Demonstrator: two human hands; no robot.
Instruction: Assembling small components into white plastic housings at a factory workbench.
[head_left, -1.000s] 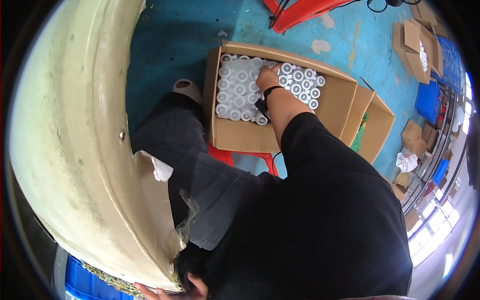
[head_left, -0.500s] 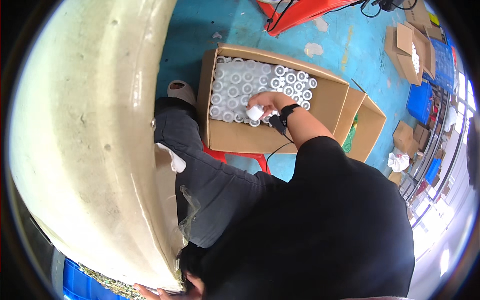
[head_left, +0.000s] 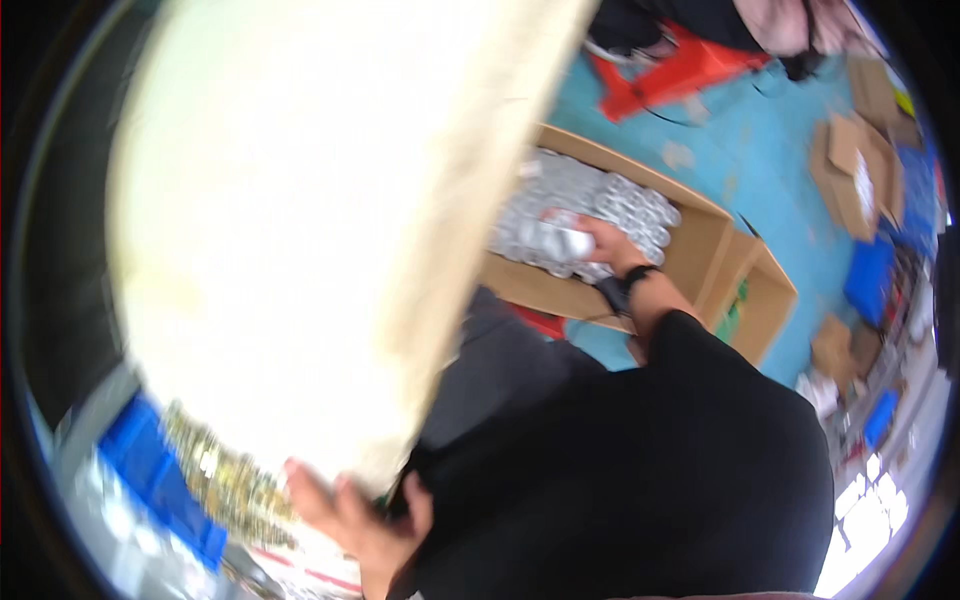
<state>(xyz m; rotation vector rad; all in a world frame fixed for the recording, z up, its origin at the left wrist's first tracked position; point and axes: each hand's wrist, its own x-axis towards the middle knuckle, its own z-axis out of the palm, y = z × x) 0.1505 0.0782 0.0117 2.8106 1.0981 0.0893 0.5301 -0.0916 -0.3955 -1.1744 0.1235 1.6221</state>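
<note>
Shifted right and lower, my right hand (head_left: 606, 240) grips a white piece (head_left: 575, 243), direction and long axis too blurred to tell; lower left, my left hand (head_left: 360, 522) has fingers apart.

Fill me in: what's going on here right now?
The person's right hand grips a small white piece above an open cardboard carton partly filled with similar pale, round-ended pieces. The left hand, fingers spread, is at the near corner of the pale tabletop and holds nothing that can be seen; blur hides whether it touches the edge. A blue bin sits left of it.
</note>
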